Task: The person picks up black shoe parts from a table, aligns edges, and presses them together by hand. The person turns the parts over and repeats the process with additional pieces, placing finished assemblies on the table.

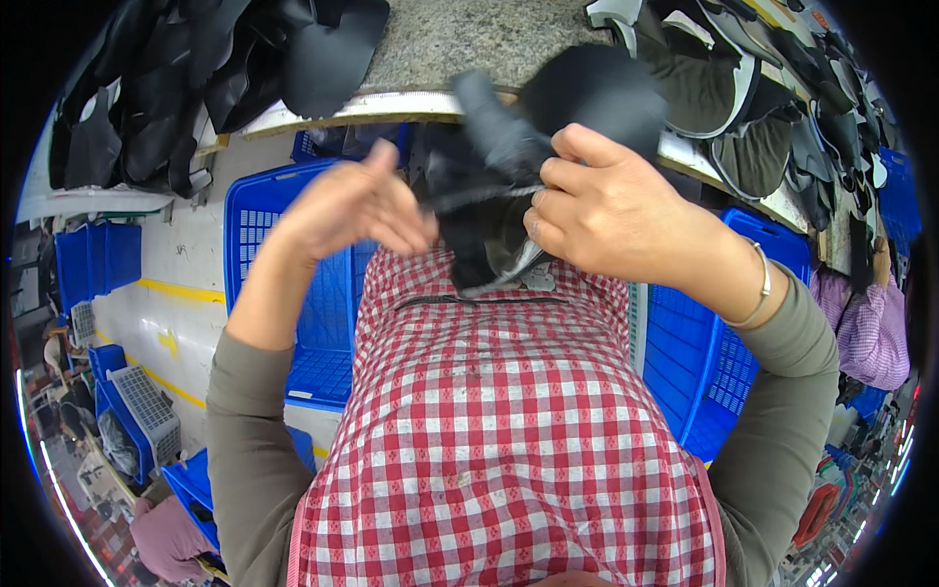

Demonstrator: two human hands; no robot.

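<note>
My right hand is closed on a black shoe upper, held in front of my apron at the bench edge. The upper is smooth black leather with a greyish inner lining, and it is partly blurred. One blurred strip of it points up and to the left. My fingers and palm cover part of its right side. Just left of the upper, my left hand has its fingers stretched out and thumb raised. Motion smears it, and it holds nothing; whether its fingertips brush the upper I cannot tell.
Ahead is a stone-topped bench. Black leather pieces lie on its left, lined uppers on its right. Blue crates stand below on both sides. At far right a person's checked sleeve shows.
</note>
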